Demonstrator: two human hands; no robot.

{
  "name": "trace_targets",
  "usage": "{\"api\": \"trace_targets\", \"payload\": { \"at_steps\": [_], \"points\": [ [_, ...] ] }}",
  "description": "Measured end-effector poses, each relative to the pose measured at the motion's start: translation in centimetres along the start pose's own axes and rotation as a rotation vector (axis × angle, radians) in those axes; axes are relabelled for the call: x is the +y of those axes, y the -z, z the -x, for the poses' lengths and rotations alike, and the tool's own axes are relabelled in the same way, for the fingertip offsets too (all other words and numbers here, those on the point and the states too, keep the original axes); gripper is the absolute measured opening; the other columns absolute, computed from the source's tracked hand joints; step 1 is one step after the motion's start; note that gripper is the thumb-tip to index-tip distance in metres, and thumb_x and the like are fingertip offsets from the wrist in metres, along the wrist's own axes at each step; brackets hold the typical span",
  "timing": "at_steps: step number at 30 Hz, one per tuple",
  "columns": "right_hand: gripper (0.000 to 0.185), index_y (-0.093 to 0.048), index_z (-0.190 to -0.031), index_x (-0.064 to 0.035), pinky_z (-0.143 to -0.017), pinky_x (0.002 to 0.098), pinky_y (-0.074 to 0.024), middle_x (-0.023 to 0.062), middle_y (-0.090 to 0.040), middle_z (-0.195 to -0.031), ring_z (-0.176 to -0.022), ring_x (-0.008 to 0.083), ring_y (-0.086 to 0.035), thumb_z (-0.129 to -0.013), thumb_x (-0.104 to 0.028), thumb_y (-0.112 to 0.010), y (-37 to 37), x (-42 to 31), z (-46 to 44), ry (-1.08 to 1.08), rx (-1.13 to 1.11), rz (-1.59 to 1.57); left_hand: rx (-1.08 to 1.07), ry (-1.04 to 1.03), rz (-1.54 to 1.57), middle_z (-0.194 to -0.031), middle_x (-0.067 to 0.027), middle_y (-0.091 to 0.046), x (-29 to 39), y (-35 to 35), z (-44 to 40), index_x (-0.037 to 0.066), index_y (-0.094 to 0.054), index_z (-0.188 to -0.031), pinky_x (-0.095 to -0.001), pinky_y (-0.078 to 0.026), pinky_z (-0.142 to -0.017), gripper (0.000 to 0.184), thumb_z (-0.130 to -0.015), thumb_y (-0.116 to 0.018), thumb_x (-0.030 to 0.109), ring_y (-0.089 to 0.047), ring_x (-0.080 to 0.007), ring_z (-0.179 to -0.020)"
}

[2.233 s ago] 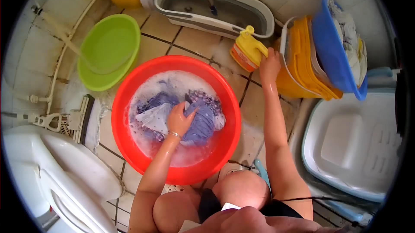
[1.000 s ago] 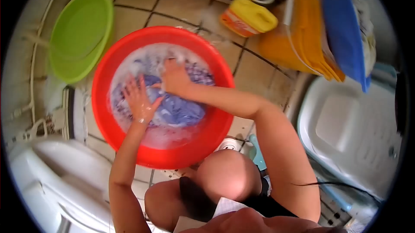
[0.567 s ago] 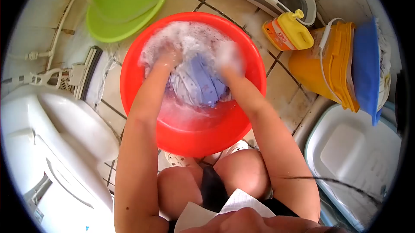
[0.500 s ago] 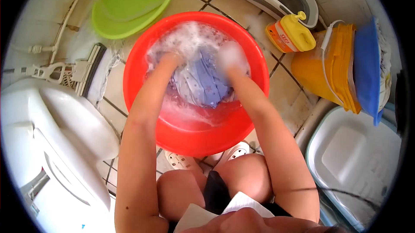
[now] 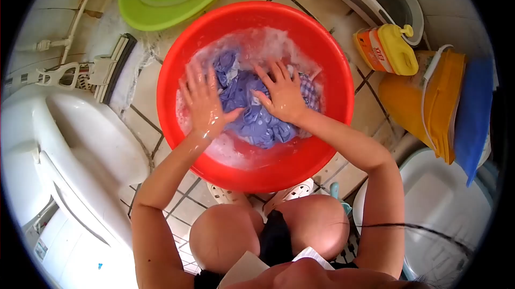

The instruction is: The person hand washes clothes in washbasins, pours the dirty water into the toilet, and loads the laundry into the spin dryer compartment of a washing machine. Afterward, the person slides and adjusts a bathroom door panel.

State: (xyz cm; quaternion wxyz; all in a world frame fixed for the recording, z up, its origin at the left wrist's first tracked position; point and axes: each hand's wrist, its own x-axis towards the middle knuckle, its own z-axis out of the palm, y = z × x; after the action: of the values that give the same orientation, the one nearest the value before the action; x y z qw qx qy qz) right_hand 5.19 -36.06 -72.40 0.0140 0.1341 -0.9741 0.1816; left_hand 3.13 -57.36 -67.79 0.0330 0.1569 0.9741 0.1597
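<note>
Wet blue-purple clothes lie bunched in soapy water inside a large red basin. Some of the cloth is checked, at the right of the heap. My left hand is spread flat over the left side of the clothes, fingers apart and wet. Over their right part is my right hand, its fingers spread too, with nothing gripped. Whether either palm presses on the cloth or hovers just above it, I cannot tell. White suds ring the heap.
A green basin stands behind on the tiles. To the right are a yellow bottle, a yellow bucket and a pale tub. At left stand a white toilet and a squeegee mop head.
Both hands have come up out of the suds and opened over the clothes. The clothes have shifted and spread, with checked cloth now showing. The camera view has moved slightly.
</note>
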Motion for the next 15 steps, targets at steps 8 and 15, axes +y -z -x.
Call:
{"api": "trace_targets", "payload": {
  "at_steps": [8, 15],
  "points": [
    [0.050, -0.050, -0.128, -0.0098, -0.094, 0.0528, -0.0389, 0.0188, -0.054, -0.124, -0.112, 0.0402, -0.052, -0.087, -0.039, -0.055, -4.9, 4.0, -2.7, -0.192, -0.386, -0.105, -0.496, -0.044, 0.072, -0.150, -0.0240, -0.027, -5.8, -10.9, -7.2, 0.012, -0.031, -0.147, -0.0479, -0.026, -0.112, 0.095, -0.066, -0.077, 0.032, -0.029, -0.0416, -0.136],
    [0.041, -0.063, -0.108, -0.0075, -0.092, 0.0489, -0.0421, 0.0201, -0.063, -0.110, -0.108, 0.0376, -0.058, -0.090, -0.042, -0.051, -8.0, 7.5, -3.2, -0.251, 0.081, -0.009, -0.089, -0.613, -0.539, -0.141, -0.0200, -0.043, -4.1, -9.3, -12.5, 0.009, -0.047, -0.136, -0.0435, -0.033, -0.108, 0.056, -0.092, -0.045, 0.042, -0.041, -0.0323, -0.131]
  ]
}}
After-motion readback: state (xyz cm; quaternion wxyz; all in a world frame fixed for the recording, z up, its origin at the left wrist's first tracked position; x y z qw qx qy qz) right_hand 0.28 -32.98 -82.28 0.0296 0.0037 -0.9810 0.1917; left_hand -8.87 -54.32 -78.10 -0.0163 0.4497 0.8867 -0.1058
